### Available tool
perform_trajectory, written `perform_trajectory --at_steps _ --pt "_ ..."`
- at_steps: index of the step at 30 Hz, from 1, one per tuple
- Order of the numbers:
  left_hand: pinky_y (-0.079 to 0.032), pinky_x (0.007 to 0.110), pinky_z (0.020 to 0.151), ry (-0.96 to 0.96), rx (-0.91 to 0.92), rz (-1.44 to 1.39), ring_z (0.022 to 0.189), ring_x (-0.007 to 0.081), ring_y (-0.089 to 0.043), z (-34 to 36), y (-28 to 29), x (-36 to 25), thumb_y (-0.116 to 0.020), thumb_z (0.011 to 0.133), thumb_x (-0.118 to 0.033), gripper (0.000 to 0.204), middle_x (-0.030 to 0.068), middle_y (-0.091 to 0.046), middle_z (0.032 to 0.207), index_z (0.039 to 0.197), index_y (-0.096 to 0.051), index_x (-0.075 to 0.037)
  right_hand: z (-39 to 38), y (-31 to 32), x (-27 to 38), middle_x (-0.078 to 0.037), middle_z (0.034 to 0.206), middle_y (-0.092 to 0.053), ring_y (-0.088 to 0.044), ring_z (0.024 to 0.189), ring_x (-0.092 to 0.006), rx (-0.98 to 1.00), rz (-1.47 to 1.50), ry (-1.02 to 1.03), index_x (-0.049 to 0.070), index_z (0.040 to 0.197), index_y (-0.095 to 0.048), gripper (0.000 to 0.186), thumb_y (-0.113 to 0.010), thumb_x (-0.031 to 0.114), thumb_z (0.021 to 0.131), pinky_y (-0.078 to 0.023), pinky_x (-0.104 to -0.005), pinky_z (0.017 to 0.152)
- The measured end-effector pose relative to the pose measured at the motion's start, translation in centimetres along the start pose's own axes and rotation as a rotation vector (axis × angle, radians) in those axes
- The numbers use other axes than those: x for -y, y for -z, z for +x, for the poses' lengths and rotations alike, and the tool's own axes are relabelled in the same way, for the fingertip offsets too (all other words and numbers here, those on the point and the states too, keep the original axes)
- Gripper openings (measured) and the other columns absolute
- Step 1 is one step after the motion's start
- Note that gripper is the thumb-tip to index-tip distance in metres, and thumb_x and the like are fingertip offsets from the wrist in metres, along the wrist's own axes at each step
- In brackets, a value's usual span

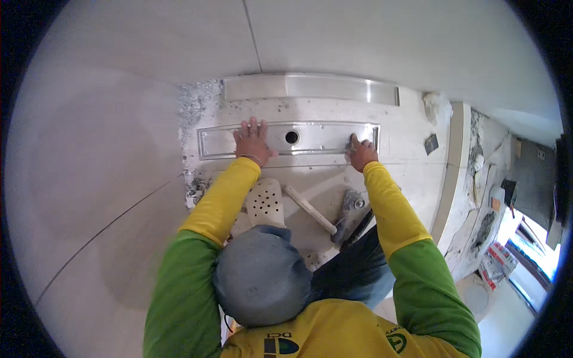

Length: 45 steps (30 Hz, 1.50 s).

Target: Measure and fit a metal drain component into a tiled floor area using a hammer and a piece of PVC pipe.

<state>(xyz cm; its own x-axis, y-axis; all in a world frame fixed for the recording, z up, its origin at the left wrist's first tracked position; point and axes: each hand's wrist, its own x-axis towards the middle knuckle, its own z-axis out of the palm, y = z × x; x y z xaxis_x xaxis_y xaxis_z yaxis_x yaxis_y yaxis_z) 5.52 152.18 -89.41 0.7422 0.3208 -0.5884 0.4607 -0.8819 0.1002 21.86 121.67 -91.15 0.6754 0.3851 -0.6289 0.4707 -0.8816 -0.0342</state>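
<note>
A long, shallow steel floor-drain channel (307, 142) lies on the pale tiled floor, with a round dark outlet hole (292, 137) near its middle. My left hand (253, 142) rests on the channel left of the hole, fingers spread and a thin band at the wrist. At the right end my right hand (362, 154) touches the channel with its fingers somewhat apart; part of them is bent out of clear sight. Beyond it, along the wall, is a second long steel piece (256, 89), plain and rectangular.
Between my arms are a white perforated clog (264, 200), a light wooden handle (310, 209) and a grey tool-like item (352, 206). Rough rubble (200, 104) borders the left side. A crumpled plastic bag (437, 108), a small dark square (431, 144) and a raised ledge (450, 179) stand right.
</note>
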Motion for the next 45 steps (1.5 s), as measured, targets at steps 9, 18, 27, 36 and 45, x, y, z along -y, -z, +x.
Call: perform_trajectory --at_steps 9,18,27,36,45 --pt "-0.015 0.060 0.112 0.044 -0.057 -0.090 0.145 0.0371 -0.009 -1.3 -0.5 1.1 -0.068 0.075 -0.056 0.101 0.0134 -0.009 0.159 0.152 -0.016 -0.018 1.9 0.3 1.7 -0.031 0.133 -0.046 -0.048 0.120 -0.0496 0.191 -0.024 -0.010 0.012 0.150 -0.020 0.077 -0.047 0.054 0.092 -0.039 -0.0491 0.104" --pt "-0.011 0.058 0.114 0.079 -0.102 -0.153 0.147 0.0313 -0.005 -1.9 -0.1 0.3 -0.069 0.074 -0.059 0.101 0.0051 -0.007 0.160 0.152 -0.016 -0.023 1.0 -2.6 0.9 -0.023 0.153 -0.015 -0.022 0.139 -0.0441 0.130 -0.155 -0.249 0.023 0.149 -0.024 0.075 -0.038 0.066 0.089 -0.029 -0.0626 0.106" --pt "-0.010 0.055 0.114 0.080 -0.105 -0.101 0.147 0.0305 -0.004 -2.3 -1.4 0.8 -0.066 0.076 -0.061 0.100 0.0037 -0.007 0.160 0.153 -0.014 -0.022 -1.3 -6.0 -1.8 -0.040 0.134 -0.030 -0.032 0.127 -0.0544 -0.150 -0.173 0.253 -0.002 0.146 -0.020 0.100 -0.055 0.066 0.082 -0.032 -0.0549 0.104" --pt "-0.009 0.057 0.115 -0.073 -0.199 -0.186 0.147 0.0253 -0.007 -2.0 -2.8 2.9 -0.068 0.079 -0.050 0.097 0.0041 -0.009 0.160 0.152 -0.016 -0.014 -0.6 -5.6 -2.9 -0.040 0.136 -0.028 -0.033 0.128 -0.0536 -0.095 0.052 0.181 -0.003 0.147 -0.020 0.099 -0.062 0.060 0.082 -0.032 -0.0486 0.107" --pt "-0.008 0.061 0.114 -0.034 -0.100 -0.194 0.147 0.0217 -0.007 -1.7 -2.3 3.4 -0.070 0.080 -0.043 0.091 -0.0012 -0.007 0.160 0.152 -0.018 -0.021 -2.4 -3.5 0.2 -0.033 0.132 -0.034 -0.030 0.128 -0.0566 0.062 -0.066 0.254 0.002 0.141 -0.031 0.087 -0.058 0.061 0.084 -0.030 -0.0523 0.107"
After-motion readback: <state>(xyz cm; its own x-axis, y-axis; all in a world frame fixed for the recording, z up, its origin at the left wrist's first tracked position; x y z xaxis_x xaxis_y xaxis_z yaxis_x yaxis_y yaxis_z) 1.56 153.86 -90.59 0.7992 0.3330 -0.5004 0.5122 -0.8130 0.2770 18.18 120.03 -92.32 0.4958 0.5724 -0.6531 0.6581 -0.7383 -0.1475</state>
